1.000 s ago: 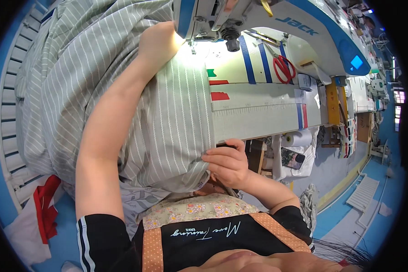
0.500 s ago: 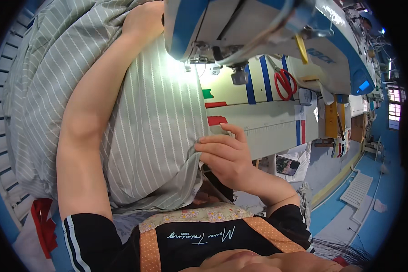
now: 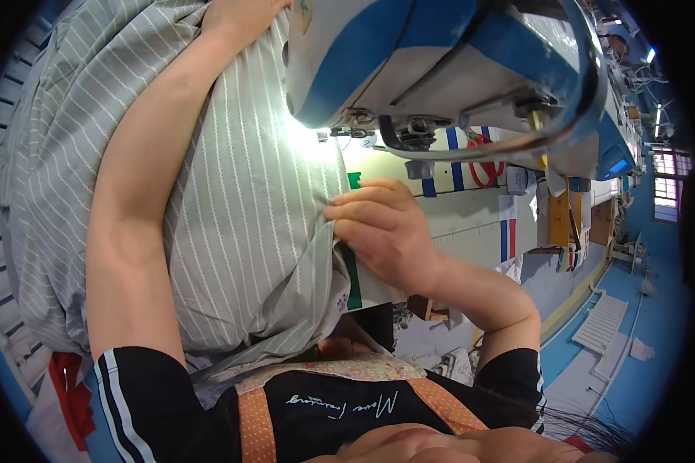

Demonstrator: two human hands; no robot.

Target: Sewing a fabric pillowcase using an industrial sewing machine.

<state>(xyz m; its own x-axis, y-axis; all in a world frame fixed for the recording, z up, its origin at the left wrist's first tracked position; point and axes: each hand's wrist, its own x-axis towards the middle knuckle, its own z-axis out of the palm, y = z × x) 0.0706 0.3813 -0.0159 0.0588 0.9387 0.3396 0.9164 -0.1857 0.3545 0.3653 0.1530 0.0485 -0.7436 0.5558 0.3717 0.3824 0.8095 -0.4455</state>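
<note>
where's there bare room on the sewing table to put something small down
The pale, flat sewing table shows a bare patch between the right hand and the blue and red tape strips. It is crowded leftward, where grey white-striped fabric lies under the left hand, and around the red-handled scissors, partly hidden by the blue-and-white sewing machine.

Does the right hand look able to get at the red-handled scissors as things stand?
Probably, once the right hand releases the striped fabric it pinches; no fabric covers the red-handled scissors, though the sewing machine partly hides them.
</note>
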